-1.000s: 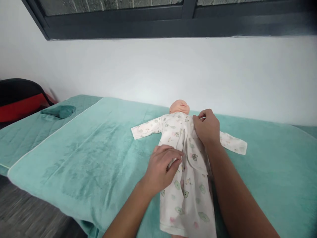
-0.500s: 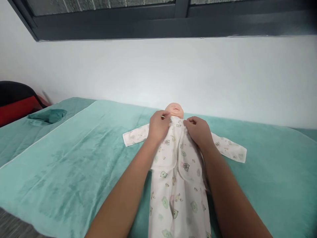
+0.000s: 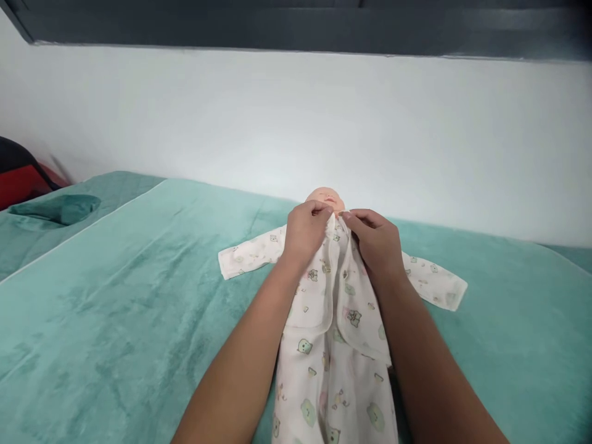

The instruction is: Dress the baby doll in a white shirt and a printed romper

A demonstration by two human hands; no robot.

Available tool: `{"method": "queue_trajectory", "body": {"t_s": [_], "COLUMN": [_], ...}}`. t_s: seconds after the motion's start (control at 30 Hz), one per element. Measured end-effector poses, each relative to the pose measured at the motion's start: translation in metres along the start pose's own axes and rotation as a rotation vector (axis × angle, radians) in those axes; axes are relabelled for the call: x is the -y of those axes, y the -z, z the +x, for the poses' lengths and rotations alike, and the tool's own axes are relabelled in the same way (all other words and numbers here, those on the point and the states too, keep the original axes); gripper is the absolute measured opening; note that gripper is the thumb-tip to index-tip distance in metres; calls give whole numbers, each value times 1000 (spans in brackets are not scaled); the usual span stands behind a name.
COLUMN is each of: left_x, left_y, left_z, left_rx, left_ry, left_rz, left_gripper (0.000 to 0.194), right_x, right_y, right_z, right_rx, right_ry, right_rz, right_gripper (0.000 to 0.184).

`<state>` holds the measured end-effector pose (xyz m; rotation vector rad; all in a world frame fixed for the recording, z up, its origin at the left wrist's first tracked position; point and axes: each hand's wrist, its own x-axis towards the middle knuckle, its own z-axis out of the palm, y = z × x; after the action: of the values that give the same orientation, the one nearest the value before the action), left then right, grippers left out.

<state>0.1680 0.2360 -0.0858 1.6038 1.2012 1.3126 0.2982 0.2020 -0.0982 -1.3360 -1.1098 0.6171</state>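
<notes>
Pinched in the fingertips of both hands, the neckline of a white animal-print baby jacket (image 3: 314, 296) was gripped just below the chin of a baby doll (image 3: 326, 196). The left hand (image 3: 306, 231) had closed on one front edge and the right hand (image 3: 378, 240) on the other, the two pinches almost meeting. The doll lay on its back on a teal plush sheet (image 3: 139, 296), its head toward the white wall (image 3: 287, 123).

As far as could be judged, the dressing was well along: the jacket lay over the doll's chest, with one sleeve (image 3: 252, 253) and the other sleeve (image 3: 437, 283) spread out to the sides. Whether the arms filled them could not be told; no doll hands showed at the cuffs. A matching lower garment (image 3: 305, 394) covered the body below. What seemed left was the front: its panels hung apart below the neck, unfastened down to the hem. Any snap or tie at the collar was hidden by the fingers.
</notes>
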Motion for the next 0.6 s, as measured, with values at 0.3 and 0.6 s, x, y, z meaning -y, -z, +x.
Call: {"method": "queue_trajectory", "body": {"t_s": [0.3, 0.6], "left_x": [5, 4], "left_y": [-3, -3], "left_z": [-1, 1], "left_rx": [90, 118], "left_ry": [116, 147], "left_rz": [-107, -151], "left_gripper": [11, 12], "right_x": [-10, -12], "right_y": [-1, 0], "right_z": [5, 7], "right_rx": [54, 16], "right_ry": [45, 30], "right_rz": [-38, -43], "right_gripper": [19, 19]}}
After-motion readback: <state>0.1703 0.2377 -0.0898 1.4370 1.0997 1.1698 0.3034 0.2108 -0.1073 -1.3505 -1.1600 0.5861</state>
